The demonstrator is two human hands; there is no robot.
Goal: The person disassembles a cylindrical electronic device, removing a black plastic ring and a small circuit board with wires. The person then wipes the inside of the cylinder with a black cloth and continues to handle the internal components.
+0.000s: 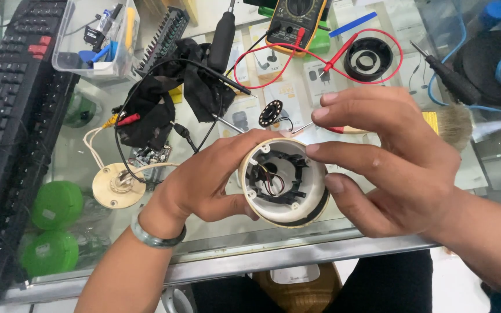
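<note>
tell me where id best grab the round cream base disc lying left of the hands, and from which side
Probably by its outer rim, from above: the cream disc lies flat on the glass table, so the thin edge is all it offers. Come from its near-left side, since white wires and a black cable crowd its top and right.

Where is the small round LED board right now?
The LED board lies on the glass table at centre, just above the dome housing, between the black cloth and the right hand.
</note>
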